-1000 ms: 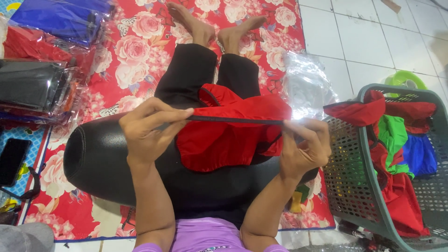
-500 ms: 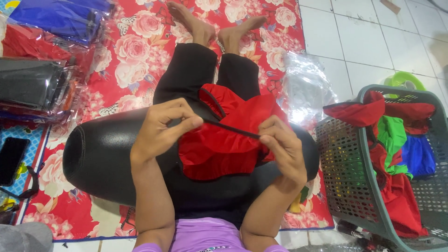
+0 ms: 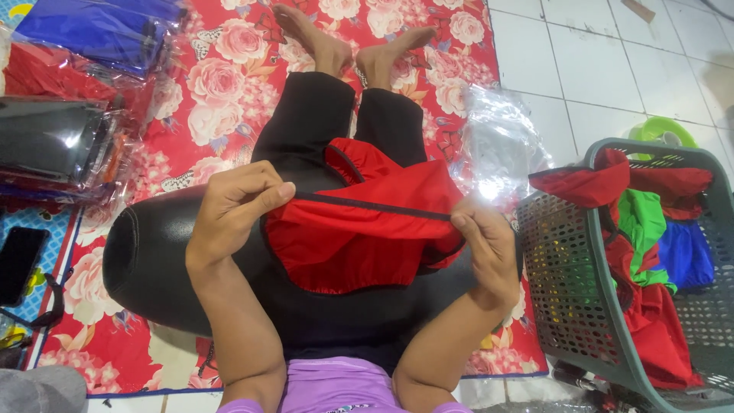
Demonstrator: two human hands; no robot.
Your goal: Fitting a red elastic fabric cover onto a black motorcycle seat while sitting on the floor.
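A seated person looks down at their own lap. The left hand, left of centre in the frame, pinches one end of the black-trimmed edge of a red garment between thumb and fingers. The right hand, right of centre, pinches the other end of the same edge, so the black trim runs taut between the two hands. The garment hangs below that edge and lies at the centre of the frame, on top of a black cushion that rests across the person's lap. Beyond the cushion, legs in black trousers stretch toward the top of the frame, with bare feet on a red floral mat.

At the right edge stands a grey perforated basket holding red, green and blue garments, one red piece draped over its rim. Just above and left of the basket lies a crumpled clear plastic bag on white floor tiles. In the upper left sit stacks of bagged clothes, blue, red and black. A black phone lies at the left edge.
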